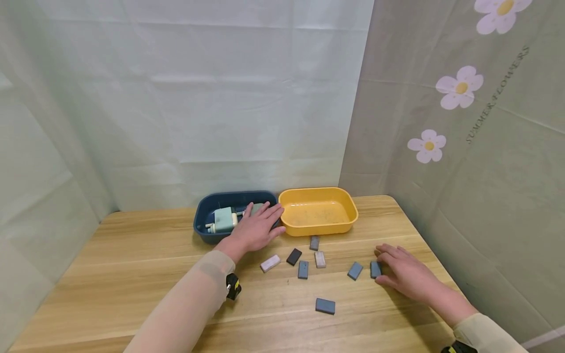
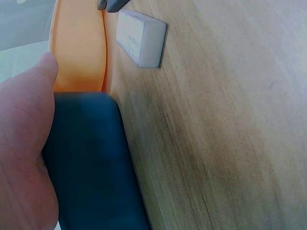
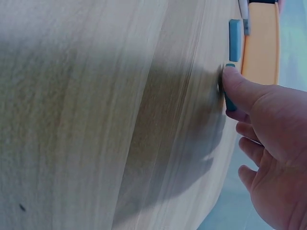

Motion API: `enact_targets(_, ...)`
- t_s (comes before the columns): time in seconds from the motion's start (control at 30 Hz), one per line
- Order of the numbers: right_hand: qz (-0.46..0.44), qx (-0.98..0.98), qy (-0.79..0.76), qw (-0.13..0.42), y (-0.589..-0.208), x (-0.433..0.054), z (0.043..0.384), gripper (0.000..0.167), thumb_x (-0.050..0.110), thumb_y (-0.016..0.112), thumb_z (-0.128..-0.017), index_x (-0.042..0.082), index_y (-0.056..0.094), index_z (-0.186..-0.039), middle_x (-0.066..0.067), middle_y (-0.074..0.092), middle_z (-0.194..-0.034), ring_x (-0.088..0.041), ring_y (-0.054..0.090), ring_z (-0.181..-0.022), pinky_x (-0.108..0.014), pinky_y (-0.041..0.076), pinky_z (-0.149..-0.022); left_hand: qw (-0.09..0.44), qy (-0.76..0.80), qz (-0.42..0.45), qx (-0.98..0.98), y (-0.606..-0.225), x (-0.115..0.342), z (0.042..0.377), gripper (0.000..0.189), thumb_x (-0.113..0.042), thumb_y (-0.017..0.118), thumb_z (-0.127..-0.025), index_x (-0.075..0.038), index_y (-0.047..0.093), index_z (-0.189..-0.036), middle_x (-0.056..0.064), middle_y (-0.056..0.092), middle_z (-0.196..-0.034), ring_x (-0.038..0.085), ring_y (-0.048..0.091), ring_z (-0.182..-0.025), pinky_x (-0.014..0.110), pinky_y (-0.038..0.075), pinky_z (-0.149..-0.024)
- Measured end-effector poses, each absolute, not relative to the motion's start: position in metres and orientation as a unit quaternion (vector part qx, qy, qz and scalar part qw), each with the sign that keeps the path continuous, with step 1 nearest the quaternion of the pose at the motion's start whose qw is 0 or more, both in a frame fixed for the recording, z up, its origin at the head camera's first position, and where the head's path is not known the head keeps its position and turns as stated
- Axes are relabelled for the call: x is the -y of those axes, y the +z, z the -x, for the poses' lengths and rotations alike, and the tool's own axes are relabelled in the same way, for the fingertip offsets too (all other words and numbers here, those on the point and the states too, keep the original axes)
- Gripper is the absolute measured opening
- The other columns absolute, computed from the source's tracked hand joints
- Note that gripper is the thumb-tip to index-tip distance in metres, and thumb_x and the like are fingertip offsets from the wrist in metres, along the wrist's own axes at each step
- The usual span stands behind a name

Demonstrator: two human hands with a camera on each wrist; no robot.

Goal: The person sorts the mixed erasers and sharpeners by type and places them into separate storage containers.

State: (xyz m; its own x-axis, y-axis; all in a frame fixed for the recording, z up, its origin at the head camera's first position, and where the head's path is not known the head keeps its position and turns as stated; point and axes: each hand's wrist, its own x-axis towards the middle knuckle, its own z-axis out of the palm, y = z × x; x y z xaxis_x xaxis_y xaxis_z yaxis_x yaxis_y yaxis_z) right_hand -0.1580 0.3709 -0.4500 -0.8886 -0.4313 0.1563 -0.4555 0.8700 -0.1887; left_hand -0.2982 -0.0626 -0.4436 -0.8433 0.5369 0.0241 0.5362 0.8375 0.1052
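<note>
My left hand [image 1: 256,230] is stretched over the right part of a dark blue bin [image 1: 204,235], fingers straight and spread, with no object visible in its grasp. Inside that bin lies a pale teal box-shaped item [image 1: 223,220] with cream parts; another greenish item is partly hidden by the fingers. On the right of the table, my right hand [image 1: 408,274] pinches a small blue-grey rectangular block [image 1: 375,269] between thumb and fingers. In the right wrist view the thumb covers part of this block [image 3: 230,101]. Another blue-grey block [image 1: 355,270] lies just left of it.
A yellow bin [image 1: 318,229] stands right beside the blue one. Several small blocks lie in front, among them a white block [image 1: 270,264], a black block [image 1: 294,257] and a dark blue-grey block [image 1: 325,306] nearest me. Curtains [image 1: 220,98] hang behind the wooden table [image 1: 132,274].
</note>
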Motion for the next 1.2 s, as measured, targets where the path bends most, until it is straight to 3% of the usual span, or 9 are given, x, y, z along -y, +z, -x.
enact_targets(0.37,-0.242,0.962,0.095,0.089,-0.445,-0.368,0.165,0.033,0.025,0.091,-0.094,0.006,0.073,-0.114,-0.024,0.061,-0.152,-0.049,0.051,-0.148,-0.070,0.038,-0.122,0.001,0.061,-0.279,-0.958,-0.442,0.063,0.297,0.074,-0.062,0.041,-0.116,-0.022,0.030,-0.177,-0.005,0.023,-0.183,0.028,0.015,-0.170,0.066,0.001,-0.134)
enact_targets(0.63,-0.260,0.955,0.093,0.113,-0.436,-0.363,0.175,0.031,0.020,0.090,-0.095,0.003,0.070,-0.113,-0.029,0.060,-0.152,-0.052,0.050,-0.148,-0.073,0.039,-0.119,-0.003,0.059,-0.283,-0.957,-0.442,0.062,0.297,0.073,-0.060,0.044,-0.116,-0.019,0.033,-0.176,-0.003,0.026,-0.182,0.031,0.018,-0.169,0.068,0.005,-0.133)
enact_targets(0.93,-0.261,0.954,0.097,0.113,-0.428,-0.354,0.188,0.034,0.020,0.089,-0.096,0.001,0.069,-0.116,-0.028,0.058,-0.155,-0.050,0.047,-0.151,-0.071,0.035,-0.123,-0.001,0.050,-0.279,-0.959,-0.442,0.062,0.297,0.074,-0.063,0.040,-0.116,-0.022,0.030,-0.177,-0.005,0.024,-0.183,0.028,0.017,-0.169,0.068,0.006,-0.133)
enact_targets(1.2,-0.272,0.949,0.091,0.130,-0.421,-0.347,0.202,0.036,0.018,0.090,-0.095,-0.001,0.069,-0.117,-0.031,0.059,-0.152,-0.051,0.051,-0.147,-0.070,0.038,-0.122,-0.006,0.037,-0.280,-0.959,-0.444,0.062,0.298,0.075,-0.065,0.038,-0.116,-0.022,0.030,-0.177,-0.005,0.024,-0.183,0.028,0.017,-0.169,0.067,0.007,-0.134)
